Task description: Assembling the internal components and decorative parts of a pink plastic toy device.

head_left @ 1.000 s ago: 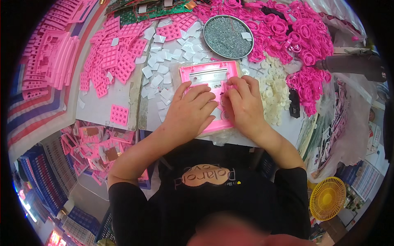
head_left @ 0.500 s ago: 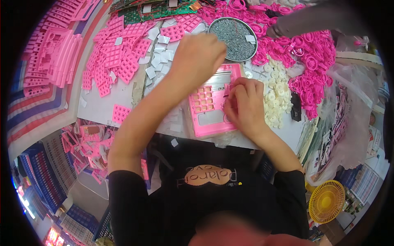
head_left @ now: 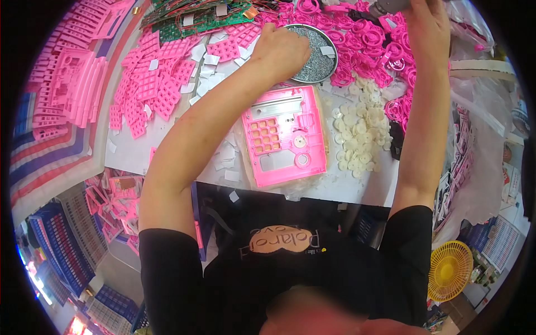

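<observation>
Left hand (head_left: 282, 51) at metal-parts tray (head_left: 336, 57); right hand (head_left: 429, 25) at dark tool (head_left: 389, 6); pink casing (head_left: 286, 140) between forearms (head_left: 195, 125).

So this one's a head-mounted fisheye, the left of a side-by-side pair, aimed steeply down at the white worktop (head_left: 131, 153). It's pretty close in: the wearer's forearms (head_left: 206, 123) loom big and their black T-shirt (head_left: 223, 290) fills the bottom. The pink plastic casing (head_left: 286, 139) lands near mid-frame. Super wide too, catching green circuit boards (head_left: 201, 25) up top and a yellow basket (head_left: 446, 272) lower right. Straight edges bow toward the black rim.
</observation>
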{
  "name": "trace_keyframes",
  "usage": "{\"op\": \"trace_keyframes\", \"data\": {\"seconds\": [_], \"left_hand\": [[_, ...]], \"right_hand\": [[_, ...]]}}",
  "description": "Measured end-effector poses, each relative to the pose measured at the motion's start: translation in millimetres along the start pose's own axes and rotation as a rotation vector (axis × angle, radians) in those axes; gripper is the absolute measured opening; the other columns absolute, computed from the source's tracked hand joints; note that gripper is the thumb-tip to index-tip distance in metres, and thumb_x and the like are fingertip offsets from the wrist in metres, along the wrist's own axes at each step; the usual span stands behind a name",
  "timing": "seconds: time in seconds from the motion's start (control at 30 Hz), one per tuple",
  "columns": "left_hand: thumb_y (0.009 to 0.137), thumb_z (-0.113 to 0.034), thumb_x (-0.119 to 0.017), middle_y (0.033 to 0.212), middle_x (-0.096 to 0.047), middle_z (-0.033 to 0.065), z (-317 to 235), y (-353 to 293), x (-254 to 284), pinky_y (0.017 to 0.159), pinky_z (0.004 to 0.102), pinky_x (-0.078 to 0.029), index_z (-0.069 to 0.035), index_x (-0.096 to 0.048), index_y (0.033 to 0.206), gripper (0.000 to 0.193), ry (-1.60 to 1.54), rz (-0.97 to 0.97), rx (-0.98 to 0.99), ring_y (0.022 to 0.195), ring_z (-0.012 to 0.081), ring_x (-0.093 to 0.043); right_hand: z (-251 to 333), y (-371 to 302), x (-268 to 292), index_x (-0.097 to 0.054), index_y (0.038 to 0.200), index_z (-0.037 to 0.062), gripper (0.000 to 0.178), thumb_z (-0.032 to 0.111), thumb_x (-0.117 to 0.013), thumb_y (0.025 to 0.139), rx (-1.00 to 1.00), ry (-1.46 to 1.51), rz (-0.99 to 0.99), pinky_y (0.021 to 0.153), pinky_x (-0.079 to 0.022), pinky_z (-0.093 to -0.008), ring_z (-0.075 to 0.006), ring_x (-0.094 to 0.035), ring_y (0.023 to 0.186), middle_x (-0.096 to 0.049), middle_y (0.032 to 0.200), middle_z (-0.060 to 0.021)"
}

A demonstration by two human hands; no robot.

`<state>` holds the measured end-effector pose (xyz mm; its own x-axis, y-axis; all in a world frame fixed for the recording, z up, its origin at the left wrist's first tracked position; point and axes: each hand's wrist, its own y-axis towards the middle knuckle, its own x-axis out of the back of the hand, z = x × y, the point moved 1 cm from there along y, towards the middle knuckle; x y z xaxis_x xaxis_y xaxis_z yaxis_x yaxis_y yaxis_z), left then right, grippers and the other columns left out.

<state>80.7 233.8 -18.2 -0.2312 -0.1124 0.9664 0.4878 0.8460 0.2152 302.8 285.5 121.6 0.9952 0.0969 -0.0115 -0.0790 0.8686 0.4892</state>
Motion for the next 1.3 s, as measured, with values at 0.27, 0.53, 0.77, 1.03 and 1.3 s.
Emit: {"op": "trace_keyframes", "data": {"seconds": [0.27, 0.53, 0.77, 1.03, 1.3], "left_hand": [[0.091, -0.027, -0.069, 0.082, -0.062, 0.0019, -38, -102, 75, 0.091, 0.0478, -0.036, -0.013, -0.060, 0.081, 0.020, -0.334, -0.222, -0.114, 0.082, 0.0255, -0.060], [0.079, -0.010, -0.080, 0.083, -0.067, -0.0018, -80, -170, 68, 0.094, 0.0458, -0.035, -0.015, -0.065, 0.089, 0.019, -0.713, -0.176, -0.009, 0.079, 0.0190, -0.063], [0.077, -0.006, -0.080, 0.080, -0.068, -0.0011, -83, -173, 64, 0.096, 0.0443, -0.037, -0.014, -0.068, 0.089, 0.018, -0.808, -0.162, 0.080, 0.076, 0.0192, -0.064], [0.078, -0.014, -0.080, 0.076, -0.066, -0.0006, -83, -164, 70, 0.099, 0.0491, -0.036, -0.014, -0.067, 0.082, 0.014, -0.688, -0.169, 0.038, 0.076, 0.0198, -0.065], [0.077, -0.033, -0.080, 0.100, -0.068, 0.0005, -90, -159, 75, 0.105, 0.0572, -0.033, -0.012, -0.069, 0.096, 0.030, -0.459, -0.165, 0.038, 0.098, 0.0188, -0.062]], "right_hand": [[47, -98, -20, -0.046, 0.138, 0.0004, 0.049, 0.017, -0.064, 0.095, -0.059, 0.225, 0.291, 0.077, -0.051, -0.0385, -0.0213, -0.061, 0.080, -0.062, 0.087, -0.0090], [79, -182, -76, -0.048, 0.109, 0.0083, 0.030, 0.013, -0.071, 0.090, -0.179, 0.713, 0.350, 0.063, -0.047, -0.0352, -0.0163, -0.053, 0.064, -0.057, 0.073, -0.0063], [78, -185, -83, -0.050, 0.108, 0.0092, 0.029, 0.010, -0.072, 0.088, -0.213, 0.722, 0.383, 0.065, -0.047, -0.0353, -0.0167, -0.053, 0.065, -0.058, 0.074, -0.0067], [79, -190, -90, -0.048, 0.104, 0.0128, 0.032, 0.021, -0.075, 0.089, -0.203, 0.573, 0.323, 0.054, -0.042, -0.0319, -0.0147, -0.050, 0.055, -0.053, 0.064, -0.0004], [80, -196, -82, -0.046, 0.102, 0.0146, 0.035, 0.029, -0.076, 0.090, -0.286, 0.442, 0.202, 0.051, -0.040, -0.0309, -0.0138, -0.049, 0.052, -0.050, 0.060, 0.0017]]}}
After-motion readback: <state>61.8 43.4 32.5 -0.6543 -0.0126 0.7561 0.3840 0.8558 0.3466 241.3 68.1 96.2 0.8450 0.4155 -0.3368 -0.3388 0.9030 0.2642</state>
